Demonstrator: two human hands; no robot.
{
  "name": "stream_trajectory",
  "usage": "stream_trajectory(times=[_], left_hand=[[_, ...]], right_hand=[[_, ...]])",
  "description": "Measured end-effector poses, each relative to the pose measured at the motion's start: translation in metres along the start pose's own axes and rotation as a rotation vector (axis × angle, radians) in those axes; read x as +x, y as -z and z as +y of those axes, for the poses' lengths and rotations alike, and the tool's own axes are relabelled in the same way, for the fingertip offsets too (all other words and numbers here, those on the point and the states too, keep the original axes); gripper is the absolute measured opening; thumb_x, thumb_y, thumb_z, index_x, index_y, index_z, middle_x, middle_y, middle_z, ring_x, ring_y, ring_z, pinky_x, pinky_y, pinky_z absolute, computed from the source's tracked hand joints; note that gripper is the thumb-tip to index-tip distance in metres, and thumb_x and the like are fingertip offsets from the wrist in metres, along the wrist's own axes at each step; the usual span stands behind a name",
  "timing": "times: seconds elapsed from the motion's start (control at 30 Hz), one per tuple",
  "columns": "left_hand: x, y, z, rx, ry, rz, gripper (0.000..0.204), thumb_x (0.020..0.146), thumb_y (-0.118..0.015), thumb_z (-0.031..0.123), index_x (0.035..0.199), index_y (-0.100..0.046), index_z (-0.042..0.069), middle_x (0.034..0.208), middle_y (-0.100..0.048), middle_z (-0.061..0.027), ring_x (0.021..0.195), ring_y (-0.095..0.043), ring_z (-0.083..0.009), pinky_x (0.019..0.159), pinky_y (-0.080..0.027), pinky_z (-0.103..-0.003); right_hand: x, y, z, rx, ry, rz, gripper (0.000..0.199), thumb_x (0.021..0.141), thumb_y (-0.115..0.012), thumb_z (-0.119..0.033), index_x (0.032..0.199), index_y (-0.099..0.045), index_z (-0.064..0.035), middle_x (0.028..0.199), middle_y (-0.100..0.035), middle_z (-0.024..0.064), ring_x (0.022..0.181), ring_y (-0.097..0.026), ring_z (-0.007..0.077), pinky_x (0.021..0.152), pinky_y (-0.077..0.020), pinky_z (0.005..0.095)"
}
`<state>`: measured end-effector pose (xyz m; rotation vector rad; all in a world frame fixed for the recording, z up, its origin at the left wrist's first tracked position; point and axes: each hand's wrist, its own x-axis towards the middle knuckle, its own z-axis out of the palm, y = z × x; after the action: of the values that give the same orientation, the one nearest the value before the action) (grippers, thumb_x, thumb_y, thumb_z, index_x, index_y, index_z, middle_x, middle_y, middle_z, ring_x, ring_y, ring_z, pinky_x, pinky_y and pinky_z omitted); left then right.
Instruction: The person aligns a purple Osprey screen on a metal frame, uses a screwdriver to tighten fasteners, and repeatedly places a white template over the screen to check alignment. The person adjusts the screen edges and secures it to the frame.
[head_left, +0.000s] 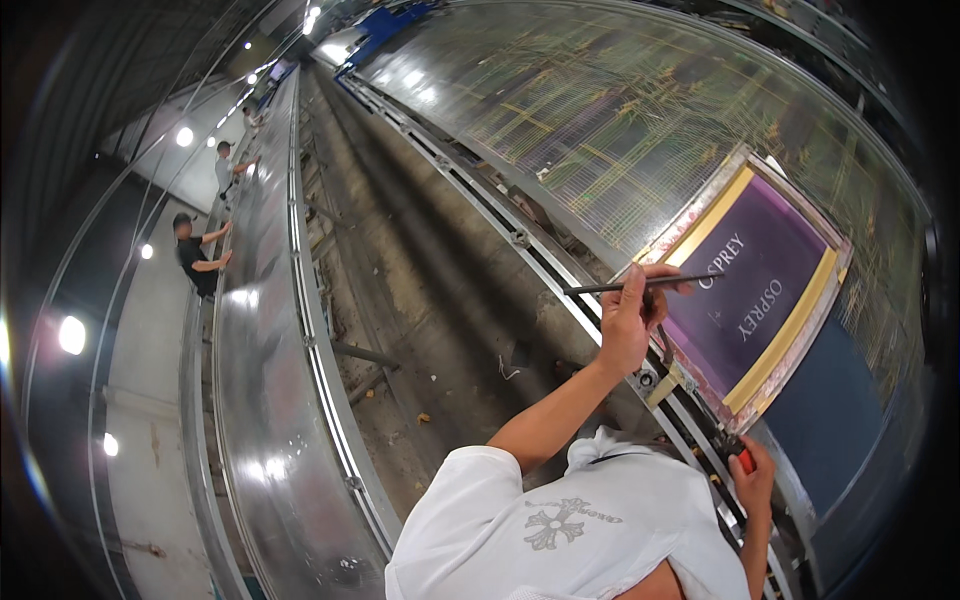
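Note:
My left hand (pixel 630 318) is closed round a thin dark squeegee (pixel 598 289), raised over the near left edge of a screen printing frame (pixel 790 388). The frame has a purple mesh (pixel 740 330) with white lettering, yellow tape along its inner sides and a worn pinkish border. It lies on the long printing table (pixel 480 110). Low at the right, my right hand (pixel 757 478) is closed on a small red and black object (pixel 744 459) beside the frame's near corner; its kind is hidden by my fingers.
A dark blue panel (pixel 825 410) lies on the table right of the frame. Metal rails (pixel 470 190) edge the table. Across a floor aisle (pixel 430 300) runs another long table (pixel 265 400), where two people (pixel 195 255) stand at the far left.

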<state>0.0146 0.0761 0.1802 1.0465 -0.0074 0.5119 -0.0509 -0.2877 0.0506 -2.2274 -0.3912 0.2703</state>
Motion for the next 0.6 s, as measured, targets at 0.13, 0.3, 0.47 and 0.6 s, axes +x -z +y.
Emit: stream_trajectory(times=[0.13,0.3,0.47,0.6], left_hand=[[-0.027,-0.011,0.03,0.027,0.065,0.024,0.057,0.11,-0.041,0.043,0.098,-0.072,-0.003,0.065,-0.062,-0.0078,0.05,-0.043,-0.0073,0.047,-0.031,-0.023],[-0.017,-0.048,0.059,0.083,-0.026,0.062,0.054,0.109,-0.045,0.044,0.094,-0.071,0.0,0.059,-0.049,0.0015,0.047,-0.039,-0.006,0.047,-0.029,-0.023],[-0.013,-0.042,0.032,-0.008,0.006,-0.013,0.045,0.111,-0.043,0.038,0.105,-0.067,0.0,0.059,-0.034,0.0033,0.052,-0.032,-0.008,0.051,-0.026,-0.028],[-0.024,-0.051,-0.002,-0.067,0.113,-0.141,0.043,0.11,-0.046,0.038,0.106,-0.067,0.0,0.057,-0.035,0.0028,0.049,-0.032,-0.009,0.051,-0.027,-0.027]], right_hand=[[-0.025,-0.007,-0.014,-0.101,0.014,0.011,0.041,0.08,-0.077,-0.009,0.12,-0.069,-0.0014,0.095,-0.07,0.0183,0.084,-0.067,0.0337,0.08,-0.0516,0.0404],[-0.011,-0.001,-0.006,-0.094,0.061,0.052,0.043,0.081,-0.079,-0.014,0.122,-0.07,-0.0031,0.092,-0.071,0.0211,0.081,-0.069,0.0362,0.076,-0.0532,0.0409],[0.003,0.007,-0.02,-0.076,0.021,-0.009,0.042,0.083,-0.079,-0.021,0.121,-0.072,-0.0064,0.085,-0.069,0.0189,0.076,-0.065,0.0355,0.072,-0.0523,0.041],[-0.01,0.012,-0.021,-0.054,-0.057,0.026,0.042,0.082,-0.078,-0.023,0.121,-0.072,-0.0073,0.082,-0.069,0.0178,0.075,-0.065,0.0344,0.073,-0.0525,0.0405]])
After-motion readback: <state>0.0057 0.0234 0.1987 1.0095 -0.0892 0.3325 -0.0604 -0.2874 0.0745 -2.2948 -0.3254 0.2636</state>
